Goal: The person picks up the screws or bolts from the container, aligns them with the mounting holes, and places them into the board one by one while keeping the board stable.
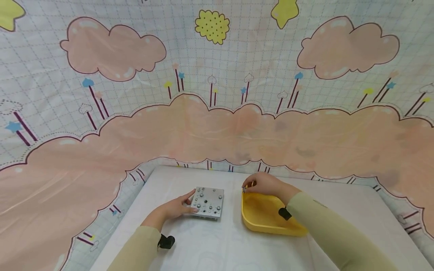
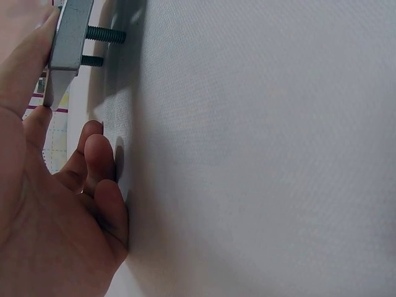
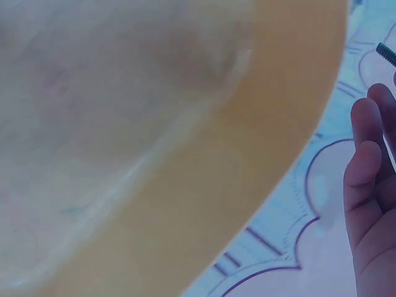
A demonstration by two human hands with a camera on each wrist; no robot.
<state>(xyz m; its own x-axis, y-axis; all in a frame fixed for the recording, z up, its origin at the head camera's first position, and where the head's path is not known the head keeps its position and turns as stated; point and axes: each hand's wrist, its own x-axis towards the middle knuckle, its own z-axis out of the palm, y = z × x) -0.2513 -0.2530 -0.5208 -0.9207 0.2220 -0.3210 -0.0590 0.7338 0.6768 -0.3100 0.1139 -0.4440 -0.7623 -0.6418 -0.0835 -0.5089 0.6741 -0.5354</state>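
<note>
A square silver metal plate (image 1: 211, 194) sits left of centre on the white table, its top dotted with bolts and holes. My left hand (image 1: 172, 209) grips the plate's left side between thumb and finger; in the left wrist view threaded bolt ends (image 2: 106, 34) stick out from its underside, above the table. Over the back left corner of a yellow tray (image 1: 271, 229), my right hand (image 1: 266, 183) pinches a small bolt (image 1: 244, 189). Only the bolt's threaded shank (image 3: 387, 53) shows in the right wrist view, with its head out of sight.
The white table (image 1: 203, 248) runs up to a patterned cloth (image 1: 217, 131) that hangs behind and at the sides. A strip of table separates the plate from the tray. Dark wrist cameras (image 1: 166, 241) sit on both wrists, the right one over the tray.
</note>
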